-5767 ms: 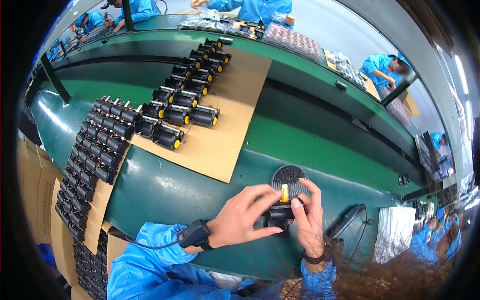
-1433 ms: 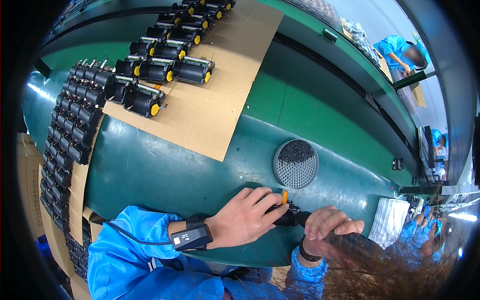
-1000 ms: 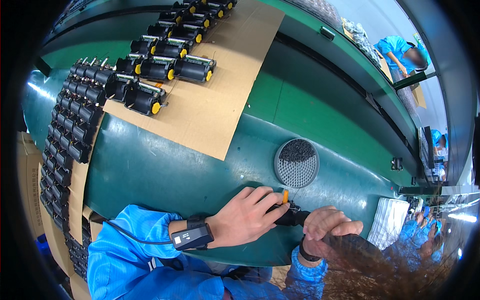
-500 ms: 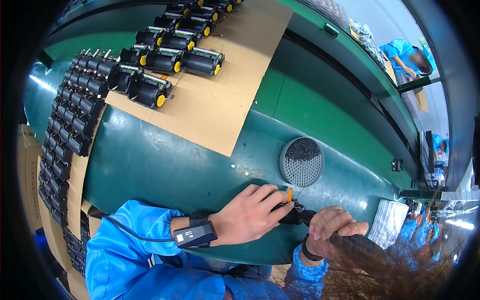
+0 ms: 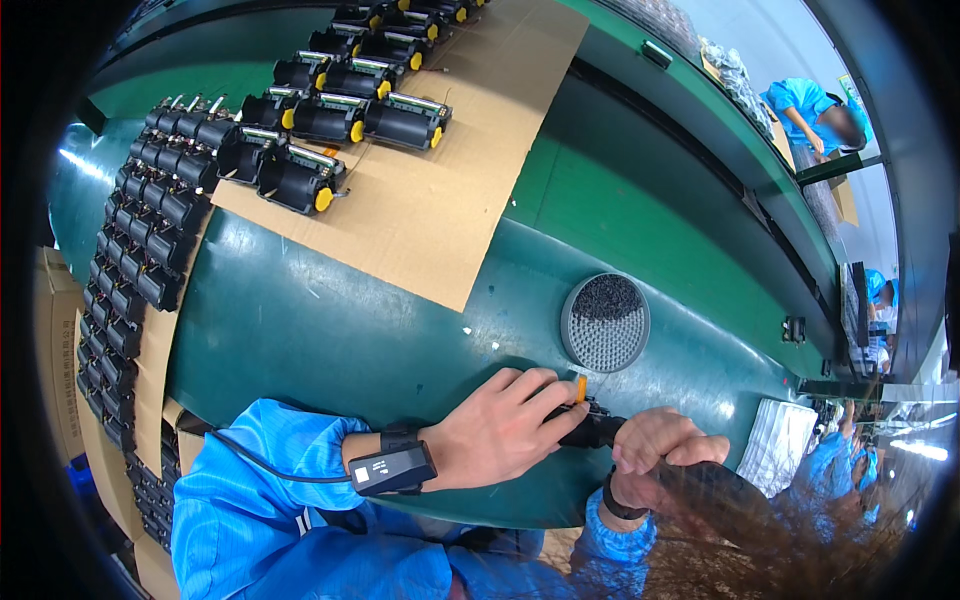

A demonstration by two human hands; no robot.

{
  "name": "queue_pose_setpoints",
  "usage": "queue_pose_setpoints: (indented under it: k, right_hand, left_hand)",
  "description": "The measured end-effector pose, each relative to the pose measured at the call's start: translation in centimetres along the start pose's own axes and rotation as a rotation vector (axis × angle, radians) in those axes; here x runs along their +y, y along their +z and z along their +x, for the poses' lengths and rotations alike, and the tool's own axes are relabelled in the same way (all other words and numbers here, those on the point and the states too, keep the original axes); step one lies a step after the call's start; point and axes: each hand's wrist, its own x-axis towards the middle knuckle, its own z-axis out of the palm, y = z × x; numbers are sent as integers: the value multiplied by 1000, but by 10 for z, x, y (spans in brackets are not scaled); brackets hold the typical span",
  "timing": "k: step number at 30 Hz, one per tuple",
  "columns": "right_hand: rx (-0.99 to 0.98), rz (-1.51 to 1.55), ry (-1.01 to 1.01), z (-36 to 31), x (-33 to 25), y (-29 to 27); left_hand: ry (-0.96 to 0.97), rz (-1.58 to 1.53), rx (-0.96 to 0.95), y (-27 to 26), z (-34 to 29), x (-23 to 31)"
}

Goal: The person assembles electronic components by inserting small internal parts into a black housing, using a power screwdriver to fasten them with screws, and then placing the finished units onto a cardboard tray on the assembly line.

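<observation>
My left hand (image 5: 500, 425) rests over the near side of the green table, its fingers closed on a small black plastic unit (image 5: 574, 434). A yellow-orange tab (image 5: 581, 388) sticks up from that unit beside my fingertips. My right hand (image 5: 660, 442) is wrapped round a black screwdriver-like tool (image 5: 606, 430), whose front end meets the unit from the right. Strands of hair and my fingers hide much of the tool, and its tip cannot be made out. Just beyond my hands stands a round grey dimpled dish (image 5: 608, 345) with small black screws heaped at its far side.
Rows of black units with yellow knobs (image 5: 323, 199) lie on a cardboard sheet (image 5: 440, 240) at the far left. More black units (image 5: 150, 240) fill the left edge. White sheets (image 5: 775, 445) lie at the right. A person in blue (image 5: 800, 105) sits beyond the green partition.
My right hand has shifted very slightly along the tool, its fingers a little changed. My left hand and the black unit stay in place.
</observation>
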Motion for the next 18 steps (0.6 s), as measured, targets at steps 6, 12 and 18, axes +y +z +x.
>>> queue_pose_setpoints:
  k: [6, 12, 18]
  right_hand:
    - [0, 23, 40, 0, 4, 0]
    - [10, -2, 31, -2, 7, -1]
    - [105, 77, 62, -4, -7, -4]
  left_hand:
    - [-10, 15, -3, -3, 0, -2]
    - [-21, 29, -10, -9, -2, -5]
    - [-13, 31, -18, -9, -4, -5]
